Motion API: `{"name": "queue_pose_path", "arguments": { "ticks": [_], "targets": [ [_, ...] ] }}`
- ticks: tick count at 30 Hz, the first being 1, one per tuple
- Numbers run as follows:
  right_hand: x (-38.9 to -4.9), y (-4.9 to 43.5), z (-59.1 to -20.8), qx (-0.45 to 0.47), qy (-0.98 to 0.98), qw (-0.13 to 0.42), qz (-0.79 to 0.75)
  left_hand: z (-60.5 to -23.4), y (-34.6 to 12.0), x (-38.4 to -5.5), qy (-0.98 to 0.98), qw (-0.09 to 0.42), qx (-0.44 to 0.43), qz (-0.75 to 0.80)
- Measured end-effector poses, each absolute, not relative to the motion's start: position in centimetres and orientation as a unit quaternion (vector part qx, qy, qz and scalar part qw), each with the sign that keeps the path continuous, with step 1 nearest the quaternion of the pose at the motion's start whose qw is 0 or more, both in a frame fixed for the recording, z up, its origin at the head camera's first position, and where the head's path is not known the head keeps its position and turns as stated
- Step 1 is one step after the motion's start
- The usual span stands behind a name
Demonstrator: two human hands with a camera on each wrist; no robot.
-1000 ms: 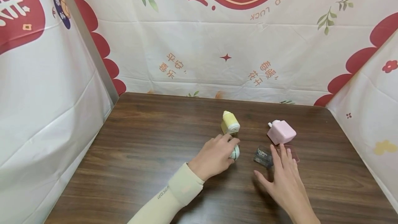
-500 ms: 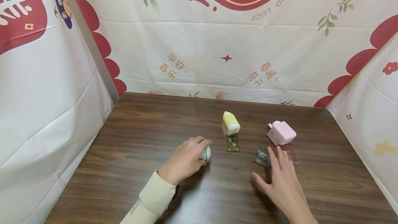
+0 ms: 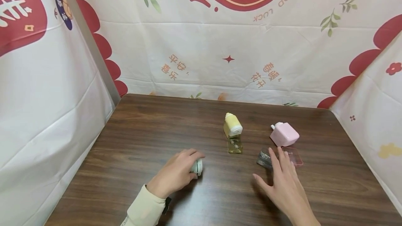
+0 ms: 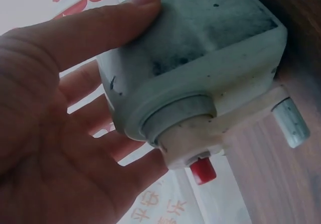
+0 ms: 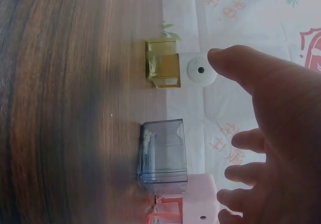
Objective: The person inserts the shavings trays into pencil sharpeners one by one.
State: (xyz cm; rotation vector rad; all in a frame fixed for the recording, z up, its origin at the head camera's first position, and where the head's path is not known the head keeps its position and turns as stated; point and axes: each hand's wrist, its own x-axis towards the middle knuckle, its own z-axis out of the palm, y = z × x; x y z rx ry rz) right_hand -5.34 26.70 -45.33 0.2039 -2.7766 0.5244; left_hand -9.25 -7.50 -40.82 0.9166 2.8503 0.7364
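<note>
From my end I count three pencil sharpeners and three clear drawers on or over the dark wood counter. The left hand is at the near left, its grip curled firmly round the pale green hand-crank sharpener, thumb on one face and fingers behind. On my left wrist view that sharpener shows dark smudges, one crank with a grey-green knob, and one red button at the hub. I cannot tell whether it touches the counter.

The right hand is at the near right; its grip is spread wide, thumb well away from the fingers, and has hold of nothing. Just beside its fingertips lies the smoky grey drawer, with pale shavings inside.

Farther off, left of that drawer, is one yellow sharpener, a white end with a dark hole facing me. The amber drawer sits right at its near end, pale bits in it. At the far right is one pink sharpener, with the pink drawer just on its near side, partly hidden by fingers; its contents are too small for me to make out
</note>
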Motion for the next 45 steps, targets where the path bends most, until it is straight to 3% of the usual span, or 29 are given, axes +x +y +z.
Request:
{"name": "queue_pose_path", "arguments": {
  "ticks": [8,20,24,32,38,45],
  "targets": [
    [-5.7,27.1,-44.8,0.075,-0.972,0.144,0.169,-41.2,-7.8,-9.2,0.918,0.038,0.294,0.262],
    [-8.6,28.8,-42.6,0.14,-0.968,0.177,0.112,-41.2,-7.8,-9.3,0.916,0.042,0.296,0.268],
    [-9.5,29.2,-42.4,0.14,-0.974,0.149,0.094,-41.2,-7.8,-9.3,0.918,0.052,0.288,0.267],
    [-11.0,29.8,-42.7,0.121,-0.989,0.017,0.086,-41.2,-7.8,-9.4,0.919,0.057,0.284,0.27],
    [-11.7,30.0,-43.2,0.112,-0.989,-0.021,0.09,-41.2,-7.9,-9.3,0.918,0.064,0.278,0.274],
    [-11.8,30.1,-43.5,0.109,-0.988,-0.029,0.102,-41.2,-7.9,-9.3,0.917,0.083,0.263,0.29]
  ]
}}
